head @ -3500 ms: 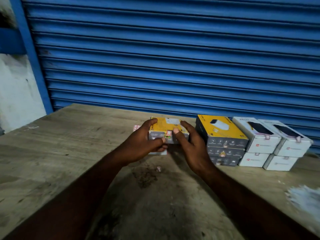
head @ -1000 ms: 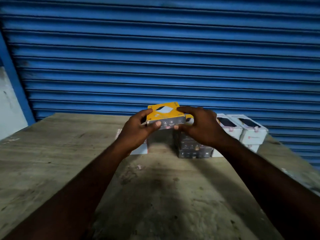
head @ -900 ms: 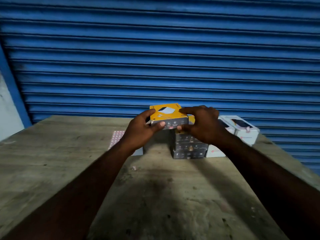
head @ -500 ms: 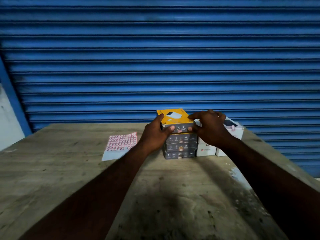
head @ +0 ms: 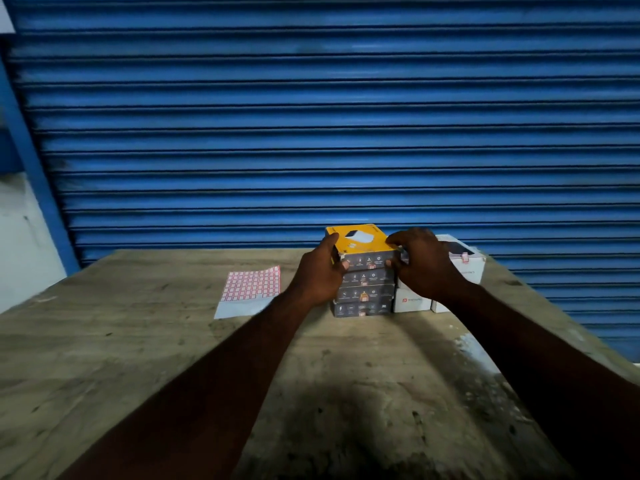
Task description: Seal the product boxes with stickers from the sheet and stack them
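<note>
The task looks nearly finished for the boxes in view. The top yellow box (head: 360,239) sits on the stack (head: 363,294) of three like boxes, roughly flush with them, and both hands hold it. The left hand (head: 322,271) grips its left end, thumb on the near face. The right hand (head: 426,268) grips its right end, fingers curled over the top edge. Each near face in the stack carries a small pink sticker. The white boxes (head: 467,271), touching the stack's right side, stand two high, and the upper one is stickered too. The sticker sheet (head: 251,289) lies left of the stack, apart from it, mostly full. No unsealed box shows, so probably only the release remains. The lower white box (head: 412,301) bears a red logo, but its print is too small to read. The stack's grey sides show only icons, with no legible brand
</note>
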A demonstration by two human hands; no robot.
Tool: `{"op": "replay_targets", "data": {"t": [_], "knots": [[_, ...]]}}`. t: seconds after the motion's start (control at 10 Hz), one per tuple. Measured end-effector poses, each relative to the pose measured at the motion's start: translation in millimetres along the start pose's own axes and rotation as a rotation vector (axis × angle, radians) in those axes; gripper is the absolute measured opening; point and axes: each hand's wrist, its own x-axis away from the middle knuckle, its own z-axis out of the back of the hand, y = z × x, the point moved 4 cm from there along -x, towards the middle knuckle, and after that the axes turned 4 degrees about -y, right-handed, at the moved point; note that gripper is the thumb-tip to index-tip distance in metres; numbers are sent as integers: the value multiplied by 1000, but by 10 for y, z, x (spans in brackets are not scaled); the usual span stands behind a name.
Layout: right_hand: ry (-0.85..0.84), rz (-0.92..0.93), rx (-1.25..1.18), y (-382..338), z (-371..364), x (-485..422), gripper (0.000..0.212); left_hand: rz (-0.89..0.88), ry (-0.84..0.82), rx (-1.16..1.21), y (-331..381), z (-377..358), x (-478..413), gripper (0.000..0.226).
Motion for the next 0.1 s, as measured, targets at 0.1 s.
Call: {"op": "replay_targets", "data": {"t": [0.1], "knots": [[30, -28, 25, -81, 29, 38, 43, -11, 53, 19, -9, 161, 45, 58]]}}
